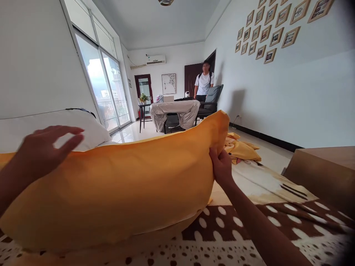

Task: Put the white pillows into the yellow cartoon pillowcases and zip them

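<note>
A large yellow pillow (pixel 133 181) stretches across the front of the view, over a brown and cream patterned blanket (pixel 249 218). At its right end, my right hand (pixel 222 166) grips the yellow cloth just below the raised corner. Near the upper left edge of the pillow, my left hand (pixel 50 147) is held up with thumb and fingers apart and nothing between them. A white pillow (pixel 55 127) lies behind my left hand.
Crumpled yellow cloth (pixel 242 149) lies beyond my right hand. A brown headboard or box (pixel 321 173) stands at the right. Farther back are a covered table (pixel 174 109), an armchair (pixel 212 99) and a standing person (pixel 204 83).
</note>
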Tool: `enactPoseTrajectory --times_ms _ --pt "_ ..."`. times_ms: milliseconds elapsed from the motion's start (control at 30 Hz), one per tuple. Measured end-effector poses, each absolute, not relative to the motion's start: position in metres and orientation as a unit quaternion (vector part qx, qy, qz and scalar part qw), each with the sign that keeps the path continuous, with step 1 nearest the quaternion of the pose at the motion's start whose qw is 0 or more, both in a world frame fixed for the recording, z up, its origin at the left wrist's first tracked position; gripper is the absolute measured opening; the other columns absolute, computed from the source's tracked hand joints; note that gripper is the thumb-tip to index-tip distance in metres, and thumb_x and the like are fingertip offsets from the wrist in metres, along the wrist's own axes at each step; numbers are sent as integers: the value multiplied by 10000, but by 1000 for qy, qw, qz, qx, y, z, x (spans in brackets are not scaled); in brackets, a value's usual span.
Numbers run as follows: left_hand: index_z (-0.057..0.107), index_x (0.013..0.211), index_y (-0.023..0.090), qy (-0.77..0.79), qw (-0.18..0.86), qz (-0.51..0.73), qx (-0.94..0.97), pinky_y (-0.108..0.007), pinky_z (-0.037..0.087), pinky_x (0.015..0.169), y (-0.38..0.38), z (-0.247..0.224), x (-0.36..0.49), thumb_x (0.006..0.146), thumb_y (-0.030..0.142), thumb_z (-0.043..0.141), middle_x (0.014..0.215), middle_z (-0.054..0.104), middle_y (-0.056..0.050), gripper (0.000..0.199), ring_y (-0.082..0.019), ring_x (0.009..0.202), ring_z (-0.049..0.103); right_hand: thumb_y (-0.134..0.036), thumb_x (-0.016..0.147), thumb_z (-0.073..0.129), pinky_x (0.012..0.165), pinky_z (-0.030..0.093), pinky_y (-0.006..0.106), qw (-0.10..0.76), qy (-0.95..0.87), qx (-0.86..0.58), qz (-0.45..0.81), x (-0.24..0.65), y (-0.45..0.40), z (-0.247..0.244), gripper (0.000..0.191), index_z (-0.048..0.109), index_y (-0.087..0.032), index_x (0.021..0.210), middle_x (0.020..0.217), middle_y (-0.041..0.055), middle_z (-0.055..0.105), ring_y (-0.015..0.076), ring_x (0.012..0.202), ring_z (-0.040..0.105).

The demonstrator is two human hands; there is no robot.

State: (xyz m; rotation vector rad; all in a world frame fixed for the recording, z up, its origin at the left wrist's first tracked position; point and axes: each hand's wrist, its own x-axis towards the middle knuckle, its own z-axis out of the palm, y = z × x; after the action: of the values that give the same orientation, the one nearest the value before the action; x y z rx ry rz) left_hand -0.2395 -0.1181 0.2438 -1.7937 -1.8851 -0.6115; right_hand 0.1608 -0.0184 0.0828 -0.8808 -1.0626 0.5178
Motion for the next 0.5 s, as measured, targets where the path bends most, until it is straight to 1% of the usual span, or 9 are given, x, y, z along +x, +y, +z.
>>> enactPoseTrajectory --times_ms 67,100,167,200,233,267,333,400,500 --pt "446 1282 272 -641 159 -200 -724 -359 366 913 -105 246 -194 815 656 367 1332 526 -21 610 -293 1129 510 -586 712 640 482 427 246 747 -471 -416 218 156 -17 88 405 563 -189 723 654 -3 589 136 576 509" --pt "389 1331 295 -615 113 -172 -761 -347 388 877 -97 246 -173 797 675 395 1316 543 -28 655 -288 1109 533 -583 715 641 487 433 249 745 -469 -416 229 157 -16 88 399 565 -191 731 667 -1 599 141 583 520" --pt "452 1271 293 -589 52 -125 -797 -311 420 723 -85 242 -141 760 703 430 1100 660 -41 655 -268 934 610 -584 726 630 529 469 274 729 -476 -396 291 163 -16 82 393 589 -200 796 738 17 642 170 637 569" --pt "539 1154 272 -586 41 -107 -802 -295 407 643 -80 239 -131 752 714 428 964 685 -45 608 -254 827 623 -586 742 610 571 494 295 716 -486 -375 332 168 -16 76 396 602 -207 856 808 30 667 190 692 599" --pt "598 990 247 -585 41 -96 -804 -287 380 582 -76 236 -124 751 721 416 846 681 -48 561 -240 734 615 -584 767 581 633 515 321 700 -500 -349 371 174 -17 67 402 609 -215 923 896 43 682 210 769 622" --pt "601 833 230 -583 47 -90 -806 -283 352 546 -73 232 -120 761 722 393 768 663 -51 539 -226 674 597 -572 795 551 711 522 346 684 -517 -324 400 179 -19 57 405 608 -221 988 989 52 682 224 860 629" --pt "533 662 219 -572 67 -90 -813 -281 321 532 -72 225 -119 798 696 345 694 630 -46 530 -209 633 567 -519 844 512 869 486 382 657 -550 -295 423 185 -23 37 393 592 -223 1090 1148 60 645 233 1034 595" --pt "497 637 222 -552 93 -90 -824 -277 312 554 -72 221 -120 843 620 321 675 613 -36 482 -201 639 551 -460 863 509 957 434 396 640 -576 -295 415 183 -26 20 380 574 -214 1145 1227 64 608 231 1126 548" --pt "469 638 218 -552 167 -80 -813 -279 284 565 -73 220 -118 862 487 326 637 578 -33 378 -191 602 510 -435 840 539 911 456 385 642 -590 -324 366 171 -25 11 360 571 -210 1120 1169 64 631 231 1073 563"
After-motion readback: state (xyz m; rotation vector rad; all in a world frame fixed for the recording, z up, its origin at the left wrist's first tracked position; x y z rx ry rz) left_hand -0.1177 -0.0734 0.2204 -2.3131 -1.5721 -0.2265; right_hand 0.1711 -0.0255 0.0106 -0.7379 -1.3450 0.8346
